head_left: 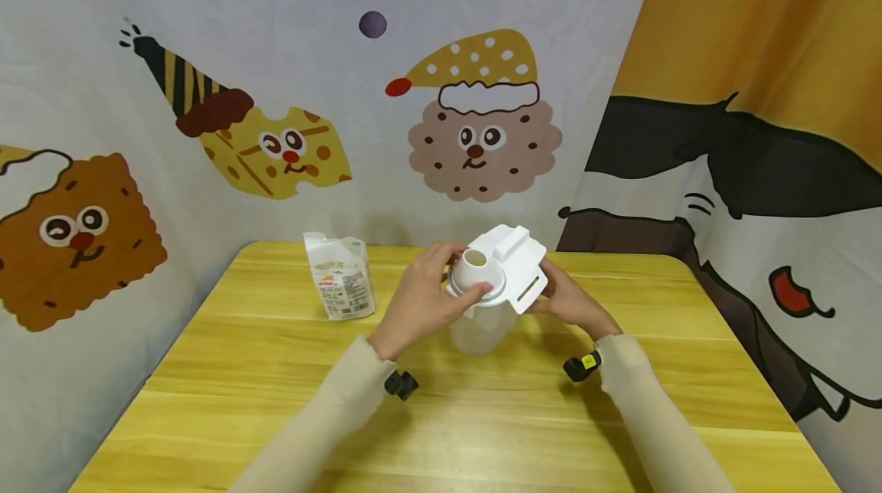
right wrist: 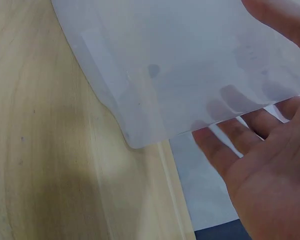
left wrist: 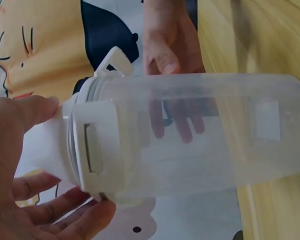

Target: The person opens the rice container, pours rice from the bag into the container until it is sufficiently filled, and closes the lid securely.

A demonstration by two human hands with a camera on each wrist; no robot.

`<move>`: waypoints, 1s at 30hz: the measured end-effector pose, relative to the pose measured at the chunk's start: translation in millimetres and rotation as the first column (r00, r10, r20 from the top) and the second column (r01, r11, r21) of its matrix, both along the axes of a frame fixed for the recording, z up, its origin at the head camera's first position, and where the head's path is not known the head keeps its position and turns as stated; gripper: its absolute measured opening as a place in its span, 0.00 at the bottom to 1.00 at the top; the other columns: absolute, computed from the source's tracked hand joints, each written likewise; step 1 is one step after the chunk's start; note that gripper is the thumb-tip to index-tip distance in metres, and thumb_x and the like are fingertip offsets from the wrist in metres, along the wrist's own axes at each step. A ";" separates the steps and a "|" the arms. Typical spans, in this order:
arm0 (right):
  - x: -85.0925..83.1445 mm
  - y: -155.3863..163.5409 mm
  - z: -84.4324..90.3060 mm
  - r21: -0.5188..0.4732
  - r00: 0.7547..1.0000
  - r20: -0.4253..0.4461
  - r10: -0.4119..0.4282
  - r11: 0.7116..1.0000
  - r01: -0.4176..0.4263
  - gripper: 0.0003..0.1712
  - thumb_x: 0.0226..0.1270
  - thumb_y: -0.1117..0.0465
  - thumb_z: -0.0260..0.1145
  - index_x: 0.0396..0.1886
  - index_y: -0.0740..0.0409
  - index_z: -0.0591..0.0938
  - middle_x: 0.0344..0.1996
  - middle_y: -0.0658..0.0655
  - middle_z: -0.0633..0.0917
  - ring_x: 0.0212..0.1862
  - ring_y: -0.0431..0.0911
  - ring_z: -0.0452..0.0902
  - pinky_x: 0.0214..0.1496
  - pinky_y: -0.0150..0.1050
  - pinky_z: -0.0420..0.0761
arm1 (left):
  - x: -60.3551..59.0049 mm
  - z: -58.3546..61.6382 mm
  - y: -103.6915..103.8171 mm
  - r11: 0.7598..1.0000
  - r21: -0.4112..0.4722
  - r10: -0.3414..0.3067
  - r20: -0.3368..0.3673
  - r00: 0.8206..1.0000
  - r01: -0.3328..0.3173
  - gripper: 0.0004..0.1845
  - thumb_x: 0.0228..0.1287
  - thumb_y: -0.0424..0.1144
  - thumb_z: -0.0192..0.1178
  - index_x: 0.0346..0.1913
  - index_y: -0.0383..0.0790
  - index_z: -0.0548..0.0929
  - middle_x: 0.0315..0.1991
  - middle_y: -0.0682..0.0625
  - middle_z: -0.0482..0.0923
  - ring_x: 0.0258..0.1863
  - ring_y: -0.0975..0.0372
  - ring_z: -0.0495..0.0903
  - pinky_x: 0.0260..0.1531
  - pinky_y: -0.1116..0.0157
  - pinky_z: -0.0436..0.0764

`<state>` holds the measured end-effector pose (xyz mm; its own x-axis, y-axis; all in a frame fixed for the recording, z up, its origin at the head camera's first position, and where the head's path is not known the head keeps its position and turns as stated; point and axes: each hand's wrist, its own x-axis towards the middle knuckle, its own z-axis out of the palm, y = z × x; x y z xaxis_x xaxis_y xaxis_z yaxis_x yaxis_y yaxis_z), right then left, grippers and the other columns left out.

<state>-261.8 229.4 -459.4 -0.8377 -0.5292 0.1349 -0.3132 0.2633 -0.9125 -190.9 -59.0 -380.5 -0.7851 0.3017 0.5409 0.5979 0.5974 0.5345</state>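
Note:
A tall translucent plastic storage container (left wrist: 205, 135) stands between both hands, close over the wooden table. On top is its white lid (head_left: 517, 263), with a round white spout (head_left: 473, 269) on the left side and a slotted tab on the right. My left hand (head_left: 427, 286) grips the lid around the spout's base, thumb in front and fingers behind. My right hand (right wrist: 270, 165) holds the body from the right; its fingers reach behind the wall and show through the plastic, its thumb on the near side. A pale sticker (left wrist: 267, 121) is near the bottom.
A white printed bag (head_left: 341, 279) stands upright on the wooden table (head_left: 241, 363), left of the container. Behind the table's back edge hangs a cloth backdrop (head_left: 386, 194) printed with cartoon figures. A small black camera (head_left: 581, 367) sits at the right wrist.

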 end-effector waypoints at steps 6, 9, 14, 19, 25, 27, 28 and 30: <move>3.8 -0.6 -1.6 -0.020 1.000 -0.008 -0.015 1.000 0.015 0.64 0.57 0.66 0.79 0.84 0.41 0.50 0.82 0.55 0.56 0.78 0.59 0.60 0.75 0.67 0.63 | -0.5 3.6 -9.3 0.997 0.004 -0.071 0.096 0.993 0.071 0.34 0.62 0.55 0.72 0.66 0.42 0.75 0.57 0.50 0.79 0.54 0.58 0.82 0.50 0.62 0.87; 8.3 -0.9 -2.9 0.003 0.997 -0.036 -0.065 0.998 0.065 0.64 0.57 0.64 0.80 0.84 0.40 0.50 0.83 0.56 0.55 0.79 0.62 0.56 0.75 0.70 0.60 | -0.9 5.6 -13.7 0.994 -0.024 -0.107 0.077 0.991 0.109 0.38 0.62 0.56 0.72 0.70 0.44 0.72 0.61 0.49 0.77 0.57 0.56 0.81 0.54 0.59 0.85; 18.0 -4.6 -2.4 0.017 0.988 -0.063 -0.142 0.989 0.144 0.66 0.54 0.63 0.82 0.84 0.44 0.50 0.82 0.58 0.57 0.80 0.62 0.55 0.76 0.70 0.61 | -0.4 9.4 -19.4 0.984 -0.115 -0.140 -0.012 0.990 0.138 0.44 0.59 0.55 0.74 0.75 0.49 0.66 0.70 0.50 0.71 0.66 0.56 0.76 0.65 0.56 0.79; 24.3 -8.8 -5.6 0.001 0.982 -0.062 -0.179 0.984 0.180 0.68 0.52 0.61 0.83 0.84 0.40 0.48 0.82 0.56 0.57 0.80 0.59 0.55 0.76 0.68 0.62 | -0.2 12.5 -21.2 0.955 -0.234 -0.214 -0.116 0.970 0.183 0.51 0.53 0.49 0.79 0.78 0.50 0.63 0.76 0.48 0.62 0.74 0.55 0.68 0.67 0.58 0.78; 28.4 -12.8 -10.7 -0.007 0.975 -0.058 -0.216 0.976 0.216 0.68 0.52 0.61 0.83 0.83 0.36 0.49 0.79 0.56 0.62 0.78 0.60 0.60 0.75 0.69 0.63 | 2.2 13.3 -18.6 0.899 -0.395 -0.280 -0.188 0.941 0.188 0.54 0.52 0.47 0.80 0.79 0.50 0.60 0.79 0.43 0.57 0.73 0.53 0.66 0.53 0.62 0.86; 28.6 -14.3 -11.6 -0.006 0.973 -0.057 -0.225 0.974 0.225 0.67 0.52 0.61 0.83 0.83 0.36 0.50 0.79 0.57 0.64 0.77 0.60 0.61 0.75 0.69 0.62 | 2.5 12.9 -17.8 0.881 -0.439 -0.287 -0.204 0.936 0.175 0.54 0.51 0.47 0.81 0.79 0.48 0.60 0.79 0.43 0.57 0.73 0.53 0.66 0.52 0.64 0.86; 28.7 -15.0 -11.8 -0.005 0.972 -0.054 -0.227 0.974 0.227 0.67 0.52 0.61 0.83 0.83 0.36 0.50 0.79 0.57 0.64 0.77 0.60 0.60 0.76 0.69 0.61 | 2.8 12.6 -17.6 0.875 -0.455 -0.288 -0.209 0.935 0.168 0.55 0.51 0.46 0.81 0.79 0.47 0.60 0.78 0.43 0.57 0.73 0.53 0.67 0.54 0.64 0.86; 28.4 -16.0 -12.3 -0.002 0.971 -0.048 -0.233 0.973 0.233 0.67 0.52 0.60 0.84 0.83 0.36 0.50 0.79 0.57 0.64 0.78 0.60 0.60 0.76 0.69 0.60 | 3.3 12.1 -17.5 0.863 -0.482 -0.286 -0.218 0.933 0.152 0.55 0.50 0.45 0.81 0.79 0.44 0.60 0.78 0.43 0.58 0.73 0.53 0.67 0.56 0.63 0.85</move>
